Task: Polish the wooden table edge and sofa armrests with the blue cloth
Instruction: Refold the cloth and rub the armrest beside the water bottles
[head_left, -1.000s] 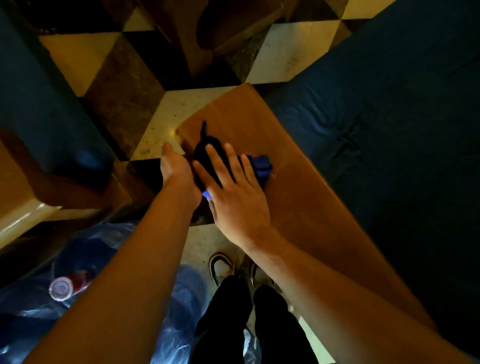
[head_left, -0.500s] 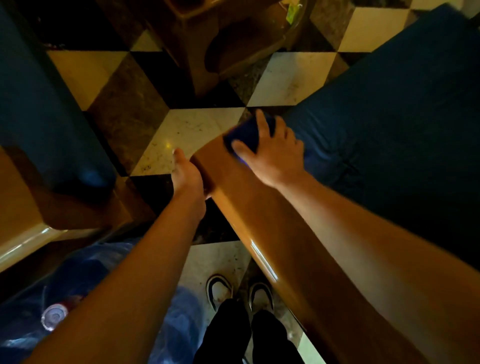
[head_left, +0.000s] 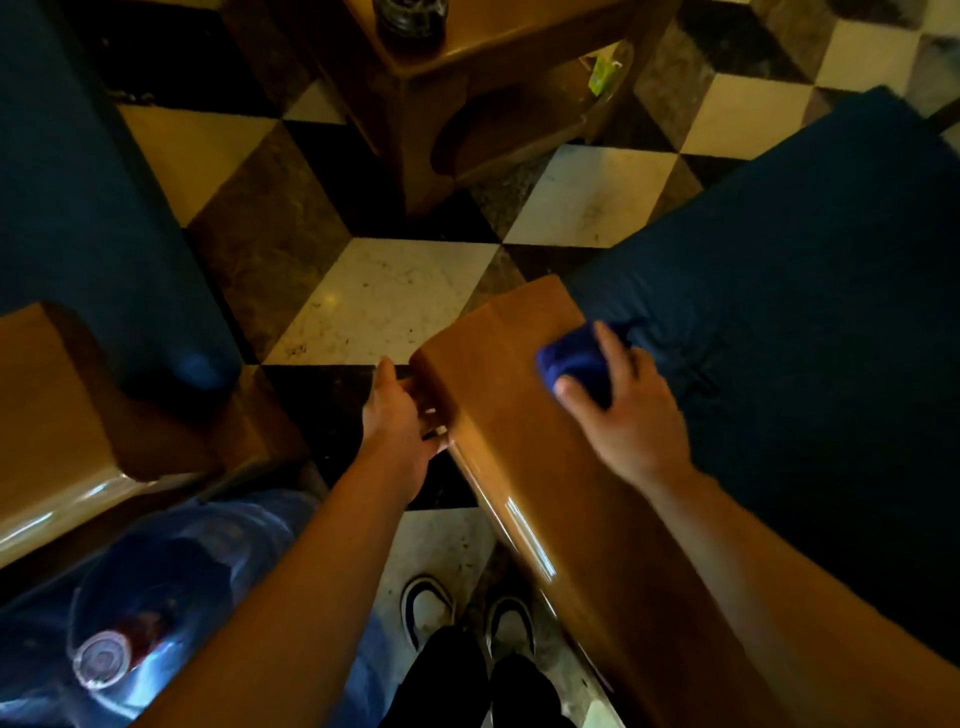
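1. Armrest (head_left: 550, 467): glossy wooden sofa arm, running from centre frame toward 5 o'clock; far end near the checkered floor (head_left: 395, 301).
2. Blue cloth (head_left: 574, 361): bunched on the armrest top near its far end, at the inner edge just beside the dark blue seat cushion (head_left: 779, 312) at 3 o'clock.
3. Right hand (head_left: 623, 410): palm down, fingers clenched over the cloth, pressing it to the wood.
4. Left hand (head_left: 397, 415): at the armrest's outer edge, toward 9 o'clock of the cloth; fingers curl onto the side face, apparently bracing. Holds nothing else.
5. Step in hand: polishing this armrest, far end.
6. Next move, as judged: draw the cloth back along the top toward 5 o'clock, pressure even, then cover the rounded outer edge.
7. Also present: second wooden armrest (head_left: 47, 415) at 9 o'clock; small wooden table (head_left: 467, 78) at 12 o'clock; plastic bottle (head_left: 101, 657) at 7 o'clock, on the floor.
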